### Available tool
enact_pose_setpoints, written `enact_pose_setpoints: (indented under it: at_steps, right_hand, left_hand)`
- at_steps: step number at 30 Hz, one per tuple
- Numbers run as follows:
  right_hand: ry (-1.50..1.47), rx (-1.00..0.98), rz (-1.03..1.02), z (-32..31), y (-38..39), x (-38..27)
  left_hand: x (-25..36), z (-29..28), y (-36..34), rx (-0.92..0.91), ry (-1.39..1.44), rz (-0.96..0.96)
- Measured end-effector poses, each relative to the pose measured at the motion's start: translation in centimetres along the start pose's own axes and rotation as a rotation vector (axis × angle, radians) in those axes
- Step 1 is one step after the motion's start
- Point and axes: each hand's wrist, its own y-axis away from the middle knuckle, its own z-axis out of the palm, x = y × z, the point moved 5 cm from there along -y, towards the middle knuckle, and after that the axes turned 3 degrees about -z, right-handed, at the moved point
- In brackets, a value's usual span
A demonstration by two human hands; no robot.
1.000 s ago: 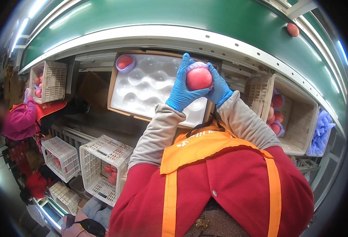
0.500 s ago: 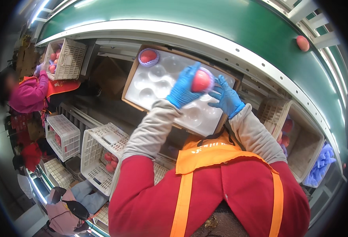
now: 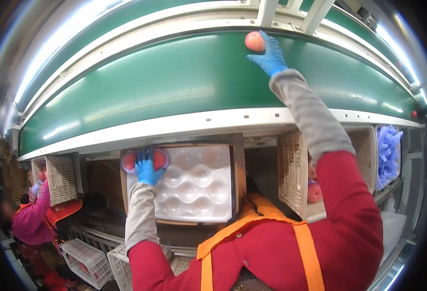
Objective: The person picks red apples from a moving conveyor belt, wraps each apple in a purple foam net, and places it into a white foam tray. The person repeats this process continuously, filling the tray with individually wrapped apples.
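Note:
My left hand (image 3: 148, 169), in a blue glove, is at the far left corner of a white moulded tray (image 3: 194, 206) in a cardboard box. Its fingers press around a red apple (image 3: 159, 158) in a purple foam net, seated in the tray. Just left of those fingers sits another netted apple (image 3: 130, 161). My right arm is stretched over the green conveyor belt (image 3: 174, 80). At its end my gloved right hand (image 3: 271, 56) has thumb and fingers spread beside a bare pinkish apple (image 3: 255, 42) on the belt; the fingertips reach its right side.
Right of the box stands a beige crate (image 3: 291, 174) with apples (image 3: 314, 192) inside. Purple foam nets (image 3: 388, 153) fill a bin at far right. A white rail (image 3: 262, 116) edges the belt. Another person (image 3: 31, 220) works by a crate (image 3: 62, 179) at far left.
The netted apple has gone from between my hands into the tray beside the first one. My right hand has moved out over the belt to the bare apple. The view has shifted toward the belt.

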Motion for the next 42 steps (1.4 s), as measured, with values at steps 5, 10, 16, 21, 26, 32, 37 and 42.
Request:
enact_pose_setpoints:
  at_steps: [5, 10, 16, 21, 26, 32, 37, 42]
  right_hand:
    - [0.239, -0.238, -0.024, 8.5, -8.4, 1.4]
    - [-1.127, -0.165, 0.496, 9.2, -6.5, 3.5]
    - [-1.895, -0.697, 0.443, -2.3, 9.1, 0.2]
    - [-1.547, -0.404, 0.404, -10.3, 25.7, -0.3]
    - [-0.514, 0.113, 0.103, -16.2, 37.8, -1.1]
    - [-1.078, 0.081, 0.523, -21.2, 42.3, 8.2]
    - [0.419, -0.127, 1.046, -28.8, 47.2, 33.3]
    - [0.534, -0.528, 1.129, -26.9, 48.9, 43.3]
  left_hand:
    - [1.0, -0.6, 4.0, 0.299, 0.145, -0.033]
    - [6.0, -3.4, 8.0, 0.453, 0.512, -0.038]
    - [17.7, -4.4, 7.2, 0.186, 1.481, 0.07]
    - [32.1, -5.4, 7.1, -0.589, 1.74, 0.152]
    - [43.1, -0.8, 10.6, -0.807, 1.619, 0.181]
    - [50.7, 1.5, 12.0, -0.791, 1.331, 0.481]
    - [59.1, 5.0, 12.7, -0.597, 0.592, 0.987]
    - [61.5, 14.0, 12.3, -0.701, 0.101, 0.863]
